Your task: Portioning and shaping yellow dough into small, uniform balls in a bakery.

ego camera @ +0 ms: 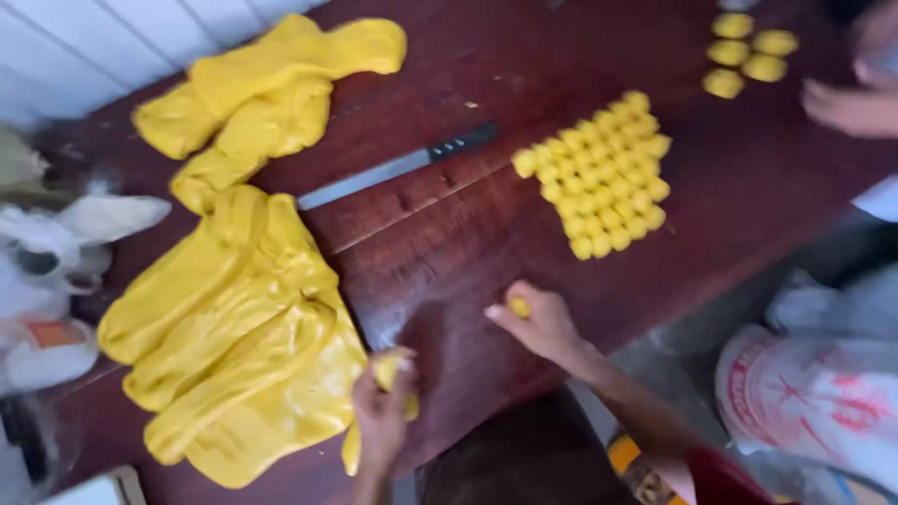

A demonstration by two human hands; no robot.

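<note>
My left hand grips a lump of yellow dough at the near edge of the dark red wooden table, right beside a big folded mass of yellow dough. My right hand pinches a small yellow dough ball just above the tabletop. Further out lies a tight cluster of several small yellow dough pieces. A long knife with a black handle rests in the table's middle.
A second mass of yellow dough lies at the far left. Several rounder dough balls sit at the far right, by another person's hand. White plastic bags crowd the left edge; a printed sack stands at the lower right.
</note>
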